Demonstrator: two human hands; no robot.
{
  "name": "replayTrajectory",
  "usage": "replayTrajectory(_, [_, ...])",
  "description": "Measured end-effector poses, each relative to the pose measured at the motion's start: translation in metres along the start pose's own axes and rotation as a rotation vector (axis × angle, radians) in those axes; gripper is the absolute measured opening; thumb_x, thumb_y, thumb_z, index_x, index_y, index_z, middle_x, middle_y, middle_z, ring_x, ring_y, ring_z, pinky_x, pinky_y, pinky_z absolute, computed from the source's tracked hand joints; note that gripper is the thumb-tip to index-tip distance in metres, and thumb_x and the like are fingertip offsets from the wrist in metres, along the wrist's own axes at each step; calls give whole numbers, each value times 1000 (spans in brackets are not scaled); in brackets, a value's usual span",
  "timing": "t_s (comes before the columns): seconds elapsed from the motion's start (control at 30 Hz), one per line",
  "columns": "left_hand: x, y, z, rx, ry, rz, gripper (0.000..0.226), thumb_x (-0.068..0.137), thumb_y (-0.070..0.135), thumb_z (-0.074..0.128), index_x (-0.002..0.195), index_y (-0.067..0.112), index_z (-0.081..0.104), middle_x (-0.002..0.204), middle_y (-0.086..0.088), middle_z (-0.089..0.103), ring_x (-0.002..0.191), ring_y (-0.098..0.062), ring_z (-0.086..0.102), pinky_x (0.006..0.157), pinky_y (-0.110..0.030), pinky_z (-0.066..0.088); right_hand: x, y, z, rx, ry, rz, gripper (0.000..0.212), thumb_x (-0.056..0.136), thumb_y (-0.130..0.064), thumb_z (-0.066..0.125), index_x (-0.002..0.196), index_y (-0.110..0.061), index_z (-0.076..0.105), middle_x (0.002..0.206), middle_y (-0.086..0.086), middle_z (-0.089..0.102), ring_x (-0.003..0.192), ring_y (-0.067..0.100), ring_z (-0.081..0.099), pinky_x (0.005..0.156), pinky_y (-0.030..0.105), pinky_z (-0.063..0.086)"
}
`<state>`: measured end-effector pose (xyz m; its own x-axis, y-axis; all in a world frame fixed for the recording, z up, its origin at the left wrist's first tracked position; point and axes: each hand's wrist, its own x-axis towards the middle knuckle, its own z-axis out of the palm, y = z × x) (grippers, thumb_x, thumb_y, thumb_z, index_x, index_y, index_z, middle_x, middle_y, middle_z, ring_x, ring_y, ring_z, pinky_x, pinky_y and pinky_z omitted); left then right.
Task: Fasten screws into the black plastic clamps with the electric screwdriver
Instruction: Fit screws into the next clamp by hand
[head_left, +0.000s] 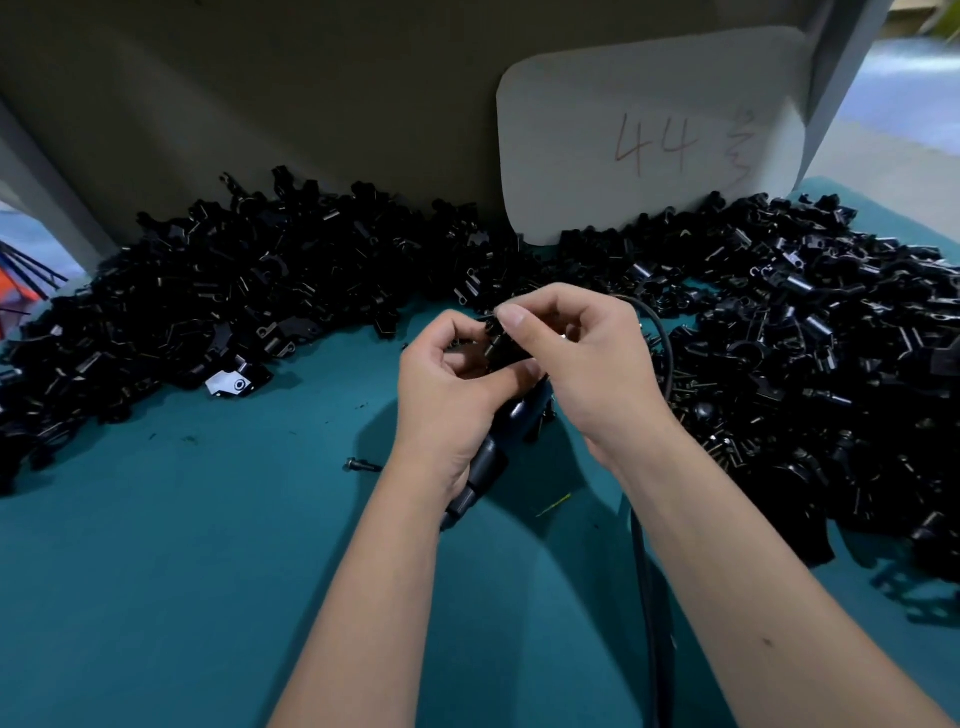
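Left hand (447, 384): fingers curled round the electric screwdriver (498, 441), whose black body runs down past the wrist. Right hand (576, 358): fingers pinching a black plastic clamp (501, 345), held between both hands above the teal counter (208, 545). Clamp heaps (218, 291) banked left and right along the counter's back. One loose screw (362, 464) lies left of the left wrist. White card (649, 135) marked "44" stands behind. Black cable (649, 571) trails under the right forearm.
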<state>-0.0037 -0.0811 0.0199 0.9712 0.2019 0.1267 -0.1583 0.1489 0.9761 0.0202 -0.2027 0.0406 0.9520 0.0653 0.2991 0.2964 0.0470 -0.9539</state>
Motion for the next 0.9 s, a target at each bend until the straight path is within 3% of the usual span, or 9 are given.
replayTrajectory(0.1, [1, 0, 0, 120, -1, 50, 38, 64, 7, 90, 80, 14, 56, 78, -18, 73, 67, -29, 70, 62, -52, 62, 1, 3, -1, -74, 107, 8, 32, 87, -28, 84, 64, -17, 65, 64, -1, 68, 64, 11, 62, 61, 28, 54])
replayTrajectory(0.2, [0, 2, 4, 154, 2, 43, 37, 63, 9, 92, 77, 20, 60, 79, -18, 74, 70, -35, 72, 65, -60, 62, 1, 3, -2, -114, 181, 16, 53, 92, -45, 75, 56, -18, 49, 54, -8, 46, 53, 8, 43, 52, 25, 40])
replayTrajectory(0.27, [-1, 4, 4, 46, 15, -12, 37, 65, 4, 92, 76, 23, 62, 82, -20, 76, 72, -40, 75, 66, -56, 64, 5, 4, -9, -25, 154, 81, 48, 101, -46, 64, 67, -12, 64, 64, -4, 58, 57, 6, 54, 50, 24, 45])
replayTrajectory(0.33, [-1, 7, 2, -125, 34, -76, 39, 64, -1, 91, 81, 18, 62, 88, -21, 76, 73, -35, 76, 68, -44, 64, 6, 4, -17, 4, 39, 114, 30, 105, -29, 60, 86, -14, 78, 77, -3, 72, 70, 8, 65, 56, 23, 52])
replayTrajectory(0.47, [-2, 14, -1, -349, 1, -150, 34, 60, 2, 84, 82, 12, 59, 77, -13, 71, 64, -18, 73, 61, -25, 59, 6, 5, -24, -21, -107, 73, 22, 100, -7, 66, 94, -21, 82, 83, 2, 77, 76, 13, 69, 61, 26, 55])
replayTrajectory(0.63, [-3, 15, -6, -354, -96, -168, 33, 62, 0, 81, 84, 11, 59, 73, -8, 72, 62, -16, 72, 61, -22, 58, 8, -1, -30, -20, -172, 154, 17, 97, -14, 73, 81, -19, 75, 71, -1, 69, 68, 10, 64, 56, 25, 52])
replayTrajectory(0.73, [-3, 14, -6, -351, -117, -161, 35, 64, -1, 81, 88, 10, 58, 74, -9, 74, 63, -16, 73, 60, -23, 59, 7, -2, -30, -18, -190, 156, 14, 97, -14, 72, 83, -14, 69, 73, 2, 67, 68, 11, 64, 55, 27, 52])
replayTrajectory(0.83, [-4, 15, -8, -392, -137, -155, 33, 66, -2, 80, 90, 8, 60, 77, -12, 74, 65, -18, 74, 60, -24, 60, 4, -2, -26, 103, -225, 188, 9, 98, -13, 70, 96, -17, 78, 83, 6, 68, 77, 16, 65, 58, 25, 53])
replayTrajectory(0.9, [-4, 15, -9, -405, -156, -141, 32, 68, -1, 80, 91, 9, 61, 78, -11, 74, 66, -17, 74, 62, -24, 59, 3, -3, -22, 207, -210, 236, 4, 90, -21, 77, 91, -22, 80, 82, 5, 68, 77, 16, 63, 60, 24, 52])
